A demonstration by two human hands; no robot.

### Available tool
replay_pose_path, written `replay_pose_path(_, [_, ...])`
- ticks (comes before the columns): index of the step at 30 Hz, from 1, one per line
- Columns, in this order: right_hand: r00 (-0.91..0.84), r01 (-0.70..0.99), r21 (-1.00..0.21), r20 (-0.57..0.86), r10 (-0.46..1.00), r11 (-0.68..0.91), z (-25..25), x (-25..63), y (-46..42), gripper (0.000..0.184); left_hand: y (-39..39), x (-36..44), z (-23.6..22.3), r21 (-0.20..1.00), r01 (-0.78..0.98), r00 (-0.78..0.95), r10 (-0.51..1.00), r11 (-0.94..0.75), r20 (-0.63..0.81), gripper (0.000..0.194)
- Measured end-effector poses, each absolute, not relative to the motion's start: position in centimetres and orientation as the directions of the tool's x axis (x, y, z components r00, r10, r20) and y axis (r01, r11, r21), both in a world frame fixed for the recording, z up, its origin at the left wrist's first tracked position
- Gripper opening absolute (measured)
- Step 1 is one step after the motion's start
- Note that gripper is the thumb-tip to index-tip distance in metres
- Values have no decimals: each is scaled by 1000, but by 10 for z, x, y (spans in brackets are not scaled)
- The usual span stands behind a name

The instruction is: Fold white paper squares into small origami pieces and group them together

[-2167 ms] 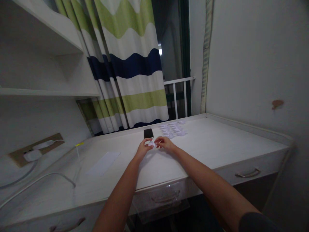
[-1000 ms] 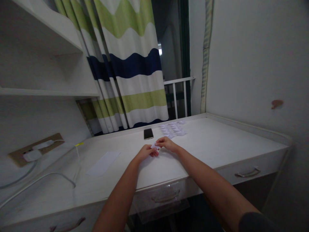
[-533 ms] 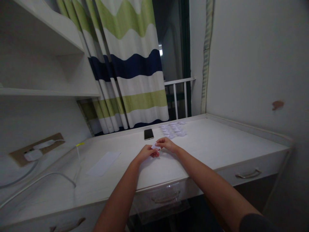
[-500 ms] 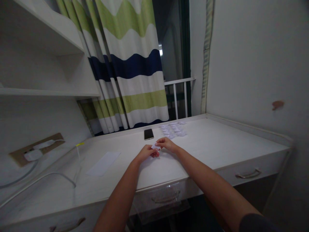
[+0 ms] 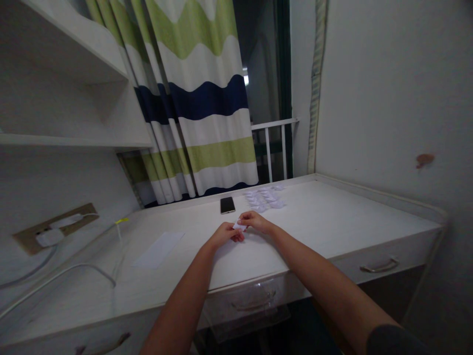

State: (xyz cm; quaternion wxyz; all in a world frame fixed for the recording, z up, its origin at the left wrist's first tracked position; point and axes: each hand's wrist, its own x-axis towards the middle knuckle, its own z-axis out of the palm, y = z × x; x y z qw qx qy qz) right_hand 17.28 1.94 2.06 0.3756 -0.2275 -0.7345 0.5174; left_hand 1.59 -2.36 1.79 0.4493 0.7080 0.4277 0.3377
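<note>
Between my two hands is a small piece of folded white paper (image 5: 240,226), held just above the desk. My left hand (image 5: 226,233) pinches its lower left side, thumb on top and fingers curled beneath. My right hand (image 5: 254,221) grips the upper right side with thumb and fingertips. The fingers cover part of the paper, so its full shape is hidden. Beyond my right hand, several small folded white paper pieces (image 5: 264,198) lie in rows. A dark-screened phone (image 5: 227,205) rests just past my hands.
The white desk (image 5: 314,222) has a raised rim at back and right. A flat white paper sheet (image 5: 158,250) lies at left. Pale cables (image 5: 86,266) run from plugs in a wall socket (image 5: 55,229). A striped curtain (image 5: 207,108) hangs behind, and a shelf (image 5: 74,140) juts out upper left.
Since the oldest frame, both hands have turned the folded paper, and the left fingers have curled under it. Over the last half second the hands have barely shifted.
</note>
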Motion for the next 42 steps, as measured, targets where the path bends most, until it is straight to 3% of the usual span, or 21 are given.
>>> replay_pose_path(9, [-451,-78,-913,391,802,401,20,172,25,28,-20,17,18,932,296,280,952,-210,126,23])
replay_pose_path(18, [-478,6,-886,404,780,463,9,169,37,24,-15,15,13,909,302,139,956,-288,257,32])
replay_pose_path(29, [-495,28,-871,414,764,490,7,168,37,26,-16,17,13,913,325,103,968,-249,227,28])
replay_pose_path(42, [-469,7,-852,459,755,523,12,168,30,24,-16,17,18,947,231,5,973,-224,230,31])
